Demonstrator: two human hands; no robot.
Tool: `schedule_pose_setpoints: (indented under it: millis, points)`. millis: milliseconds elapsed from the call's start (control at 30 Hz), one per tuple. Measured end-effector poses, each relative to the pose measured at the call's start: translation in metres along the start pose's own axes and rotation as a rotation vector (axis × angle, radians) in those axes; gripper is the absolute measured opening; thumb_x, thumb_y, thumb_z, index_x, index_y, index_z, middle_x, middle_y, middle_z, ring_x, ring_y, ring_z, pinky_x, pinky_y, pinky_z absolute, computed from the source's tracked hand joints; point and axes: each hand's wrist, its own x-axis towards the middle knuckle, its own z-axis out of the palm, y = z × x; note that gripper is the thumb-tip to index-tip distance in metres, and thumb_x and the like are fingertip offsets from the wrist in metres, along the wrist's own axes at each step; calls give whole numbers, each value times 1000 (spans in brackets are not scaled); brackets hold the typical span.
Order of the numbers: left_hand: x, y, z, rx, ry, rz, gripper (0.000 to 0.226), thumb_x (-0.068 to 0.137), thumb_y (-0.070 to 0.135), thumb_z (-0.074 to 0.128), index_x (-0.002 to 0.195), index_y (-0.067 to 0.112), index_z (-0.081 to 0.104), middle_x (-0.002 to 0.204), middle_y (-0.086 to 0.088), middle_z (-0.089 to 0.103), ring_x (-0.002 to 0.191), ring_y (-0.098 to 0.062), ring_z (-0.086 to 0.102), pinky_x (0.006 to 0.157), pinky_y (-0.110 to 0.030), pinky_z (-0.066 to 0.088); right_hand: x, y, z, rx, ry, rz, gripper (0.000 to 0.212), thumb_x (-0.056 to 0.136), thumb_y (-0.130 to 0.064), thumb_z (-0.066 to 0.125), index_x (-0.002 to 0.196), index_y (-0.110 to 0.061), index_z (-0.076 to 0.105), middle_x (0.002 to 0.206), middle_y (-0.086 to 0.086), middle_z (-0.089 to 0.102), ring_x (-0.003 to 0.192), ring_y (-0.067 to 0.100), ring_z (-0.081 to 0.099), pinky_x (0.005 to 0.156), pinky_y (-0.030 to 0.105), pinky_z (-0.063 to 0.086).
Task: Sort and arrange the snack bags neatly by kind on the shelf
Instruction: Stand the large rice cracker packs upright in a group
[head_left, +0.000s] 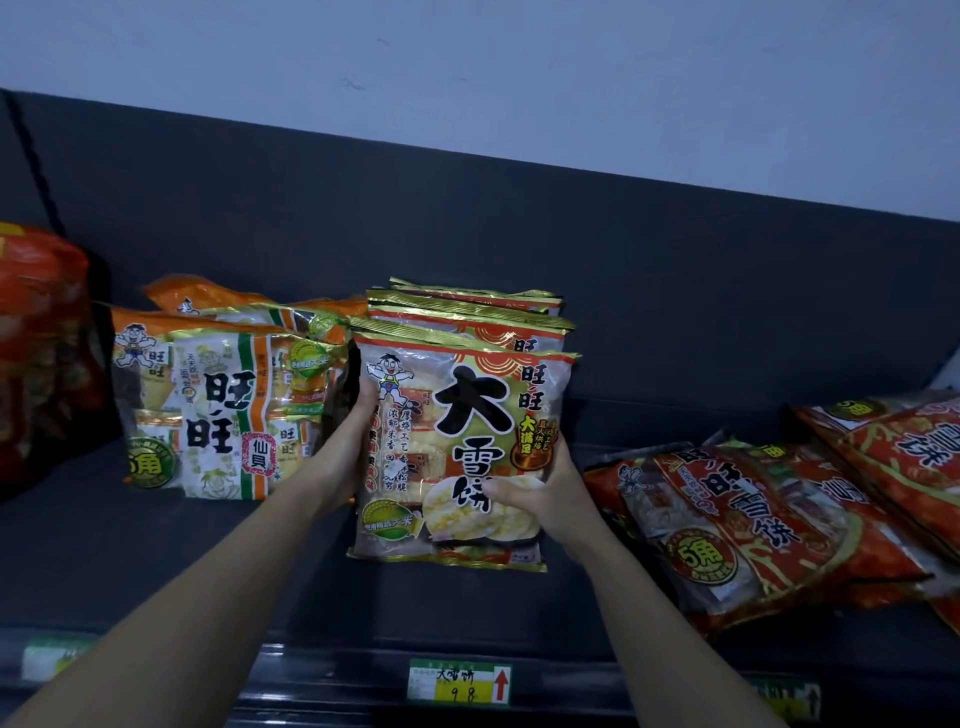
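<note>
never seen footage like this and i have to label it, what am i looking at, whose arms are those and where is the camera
There is no machine here. A person is tidying a shop shelf, and the single picture comes from a camera worn on their head, looking forward and down. So the two bare arms reaching in from below are the wearer's own. The left hand and right hand grip the sides of a clear snack bag with big black characters, held upright in front of a row of like bags. On the dark shelf, orange-and-green bags stand to the left, and red bags lie tilted in a heap to the right. A price label sits on the shelf's front edge.
</note>
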Motion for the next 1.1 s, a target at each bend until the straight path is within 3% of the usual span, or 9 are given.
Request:
schedule_pose_setpoints:
  millis: [133, 267, 367, 467, 667, 733, 833, 933, 1100]
  points:
    - [0, 2, -3, -2, 5, -24, 145, 28, 93, 65, 152, 27, 26, 151, -6, 40, 136, -28, 40, 113, -57, 28, 5, 2, 1, 11, 6, 7, 105, 61, -19, 92, 145, -29, 31, 128, -10, 60, 110, 1, 60, 93, 22, 50]
    - [-4, 6, -5, 34, -25, -42, 147, 25, 91, 67, 150, 23, 29, 145, -5, 47, 132, -27, 45, 112, -54, 30, 8, 1, 4, 37, 19, 4, 101, 63, -13, 90, 143, -29, 31, 128, -9, 58, 103, -6, 59, 75, 9, 50]
    - [-11, 6, -4, 81, -75, -32, 139, 21, 88, 71, 140, 23, 38, 129, 2, 55, 120, -22, 52, 103, -44, 39, 10, 1, 3, 49, 29, 12, 104, 61, -16, 91, 145, -27, 31, 128, -7, 60, 105, -2, 61, 79, 13, 50]
    - [-16, -1, -8, 235, -125, 3, 144, 27, 73, 85, 148, 22, 25, 142, -1, 48, 128, -22, 48, 107, -44, 39, 8, 1, 3, 45, 46, 14, 105, 57, -21, 92, 145, -26, 34, 126, -8, 61, 108, 2, 62, 84, 17, 49]
    - [-22, -8, -16, 458, -159, 41, 127, 37, 37, 98, 143, 23, 29, 125, 5, 62, 110, -7, 63, 98, -31, 49, 0, -3, 2, 16, 31, 6, 107, 62, -24, 91, 148, -29, 29, 131, -13, 56, 112, -3, 55, 83, 13, 45]
    - [-23, -7, -13, 453, -91, 93, 121, 32, 42, 96, 136, 23, 39, 117, 6, 66, 101, -5, 66, 87, -24, 53, -3, -6, 0, -2, 50, -26, 110, 61, -26, 92, 150, -31, 26, 134, -15, 55, 115, -2, 56, 92, 19, 46]
    - [-25, -5, -10, 469, -40, 126, 128, 23, 56, 94, 136, 23, 42, 117, 6, 68, 105, -10, 66, 98, -40, 50, -6, -8, -1, -63, 99, -88, 106, 62, -25, 92, 148, -31, 31, 131, -15, 58, 116, 1, 59, 102, 31, 48]
    - [-34, 3, -3, 527, -29, 146, 140, 30, 53, 94, 149, 26, 25, 137, 5, 56, 121, -7, 56, 103, -36, 46, -10, -17, -1, -136, 108, -126, 98, 62, -25, 92, 143, -32, 38, 129, -15, 60, 115, 2, 59, 103, 38, 48]
    - [-36, 32, 13, 695, 184, 419, 140, 60, 25, 89, 151, 30, -17, 158, 7, 10, 137, -3, 17, 109, -27, 23, -4, -52, -10, -210, 215, -245, 105, 57, -56, 88, 144, -34, 34, 140, -8, 50, 130, 13, 48, 102, 48, 47]
